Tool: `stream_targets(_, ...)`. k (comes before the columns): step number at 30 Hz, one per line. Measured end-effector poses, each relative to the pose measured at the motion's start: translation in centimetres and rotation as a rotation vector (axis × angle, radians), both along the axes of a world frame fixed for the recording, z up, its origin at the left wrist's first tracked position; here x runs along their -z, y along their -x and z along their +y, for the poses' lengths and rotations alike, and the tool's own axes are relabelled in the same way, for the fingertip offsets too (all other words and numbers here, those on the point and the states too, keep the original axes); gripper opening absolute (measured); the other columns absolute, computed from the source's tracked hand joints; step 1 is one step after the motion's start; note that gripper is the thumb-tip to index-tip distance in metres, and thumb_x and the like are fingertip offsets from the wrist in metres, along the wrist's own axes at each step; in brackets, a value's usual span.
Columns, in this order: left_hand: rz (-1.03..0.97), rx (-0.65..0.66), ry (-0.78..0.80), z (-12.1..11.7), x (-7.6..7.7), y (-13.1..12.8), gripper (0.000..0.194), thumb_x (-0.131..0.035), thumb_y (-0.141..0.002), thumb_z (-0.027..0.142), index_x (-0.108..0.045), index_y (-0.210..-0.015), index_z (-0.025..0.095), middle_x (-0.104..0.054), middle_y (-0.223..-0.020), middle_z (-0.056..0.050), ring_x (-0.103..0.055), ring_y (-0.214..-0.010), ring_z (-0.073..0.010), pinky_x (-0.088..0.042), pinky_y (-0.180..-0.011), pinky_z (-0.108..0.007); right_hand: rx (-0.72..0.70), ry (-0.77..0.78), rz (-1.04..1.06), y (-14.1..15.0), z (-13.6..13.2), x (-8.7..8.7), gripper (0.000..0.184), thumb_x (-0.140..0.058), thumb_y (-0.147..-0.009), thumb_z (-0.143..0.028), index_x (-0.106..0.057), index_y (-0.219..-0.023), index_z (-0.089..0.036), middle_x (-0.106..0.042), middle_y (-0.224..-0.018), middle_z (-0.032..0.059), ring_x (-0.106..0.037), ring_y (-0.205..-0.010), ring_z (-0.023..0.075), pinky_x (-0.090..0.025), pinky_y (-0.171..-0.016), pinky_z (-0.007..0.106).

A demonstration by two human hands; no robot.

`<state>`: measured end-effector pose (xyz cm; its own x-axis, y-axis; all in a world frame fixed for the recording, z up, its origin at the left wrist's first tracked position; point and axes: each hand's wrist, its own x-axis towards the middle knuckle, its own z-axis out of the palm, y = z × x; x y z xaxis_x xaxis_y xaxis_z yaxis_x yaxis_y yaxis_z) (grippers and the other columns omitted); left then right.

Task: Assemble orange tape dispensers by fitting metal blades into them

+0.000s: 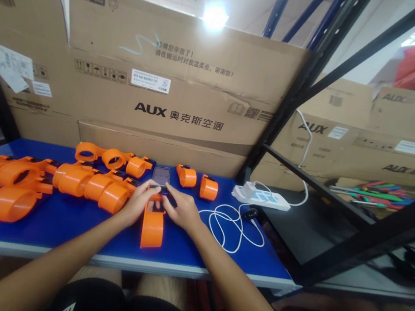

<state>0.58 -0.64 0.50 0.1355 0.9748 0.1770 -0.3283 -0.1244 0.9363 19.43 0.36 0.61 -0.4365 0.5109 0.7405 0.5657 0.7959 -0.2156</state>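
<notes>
Near the middle of the blue table, my left hand [141, 201] is closed on an orange plastic ring piece [152, 230]. Its wide ring hangs toward the table's front edge, and a dark part [163, 190] sits at its far end. My right hand [183, 209] grips that far end from the other side, thumb and fingers close to the dark part. The exact finger contact is partly hidden. Just beyond both hands lies a flat, phone-like device [161, 175] with a grey screen.
Several similar orange ring pieces [73, 179] lie left of my hands, and two more [208, 187] beyond my right hand. A white power strip [261, 197] and looped white cable [226, 225] are at right. Behind stands a cardboard panel [201, 93]; a black frame post [275, 113] rises beside it.
</notes>
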Motion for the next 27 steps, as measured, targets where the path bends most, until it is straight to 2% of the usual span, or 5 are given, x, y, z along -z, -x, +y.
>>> stream_targets(8,0.002,0.003,-0.008,0.0,-0.1,0.0,0.031,-0.073,-0.079,0.047,-0.065,-0.091,0.019,-0.065,-0.054,0.002,-0.047,-0.032,-0.0103,-0.035,-0.037,-0.020,-0.039,0.039,0.008,0.0,-0.2,-0.6,0.045,-0.054,-0.101,-0.027,-0.058,-0.144,-0.018,-0.075,-0.124,0.0146,-0.076,-0.106,0.0257,-0.062,-0.092,0.038)
stream_targets(14,-0.030,0.018,0.021,-0.3,-0.6,0.3,0.034,-0.070,-0.080,0.048,-0.064,-0.095,0.019,-0.068,-0.057,-0.001,-0.046,-0.032,-0.0102,-0.038,-0.038,-0.021,0.047,0.119,0.125,-1.0,0.1,-1.8,0.029,-0.044,-0.105,-0.027,-0.072,-0.110,-0.021,-0.079,-0.089,0.0053,-0.075,-0.075,0.0190,-0.058,-0.072,0.027)
stream_targets(20,-0.094,-0.088,0.040,0.0,-0.7,0.6,0.032,-0.070,-0.081,0.049,-0.059,-0.091,0.021,-0.068,-0.059,0.000,-0.049,-0.037,-0.0095,-0.038,-0.040,-0.019,0.201,0.151,0.279,-2.6,1.9,-2.3,0.026,-0.046,-0.101,-0.033,-0.068,-0.097,-0.019,-0.071,-0.077,0.0047,-0.067,-0.067,0.0202,-0.052,-0.062,0.029)
stream_targets(24,-0.104,-0.105,0.048,0.1,-0.7,0.6,0.032,-0.072,-0.080,0.048,-0.059,-0.090,0.021,-0.068,-0.059,0.000,-0.050,-0.039,-0.0100,-0.041,-0.043,-0.020,0.214,0.202,0.280,-2.9,2.7,-1.6,0.021,-0.054,-0.096,-0.032,-0.069,-0.102,-0.019,-0.065,-0.068,-0.0002,-0.060,-0.057,0.0177,-0.048,-0.058,0.028)
stream_targets(27,-0.097,-0.108,0.053,0.1,-0.5,0.6,0.032,-0.073,-0.079,0.048,-0.059,-0.091,0.020,-0.069,-0.060,0.000,-0.051,-0.040,-0.0103,-0.042,-0.043,-0.020,0.200,0.238,0.270,-2.8,2.9,-1.0,0.024,-0.057,-0.093,-0.030,-0.069,-0.110,-0.019,-0.067,-0.073,0.0010,-0.062,-0.060,0.0181,-0.050,-0.061,0.028)
